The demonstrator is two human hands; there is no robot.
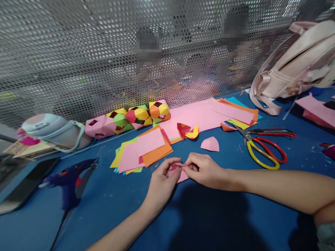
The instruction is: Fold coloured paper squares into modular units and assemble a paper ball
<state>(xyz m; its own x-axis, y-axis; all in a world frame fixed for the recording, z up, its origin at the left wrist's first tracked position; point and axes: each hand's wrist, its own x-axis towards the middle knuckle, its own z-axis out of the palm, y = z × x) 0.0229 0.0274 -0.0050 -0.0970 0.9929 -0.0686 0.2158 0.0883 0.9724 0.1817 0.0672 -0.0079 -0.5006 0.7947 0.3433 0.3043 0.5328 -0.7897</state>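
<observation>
Between my two hands is a small piece of pink paper (183, 177), partly covered by fingers. My left hand (163, 177) pinches its left side, thumb in front. On the right side my right hand (205, 169) grips the upper edge between thumb and bent index finger. Just beyond them lies a loose rounded pink paper piece (210, 144). A folded red piece (183, 130) and a folded yellow piece (193, 132) sit a little farther off. Stacked coloured paper squares (151, 143) are beyond my left hand.
Several folded-paper balls (138, 116) line the metal mesh (104, 62). Scissors with red and yellow handles (261, 153) lie right. A blue glue gun (66, 184), phone (28, 184) and bottle (56, 129) are left. A backpack (295, 66) stands back right. People show behind the mesh.
</observation>
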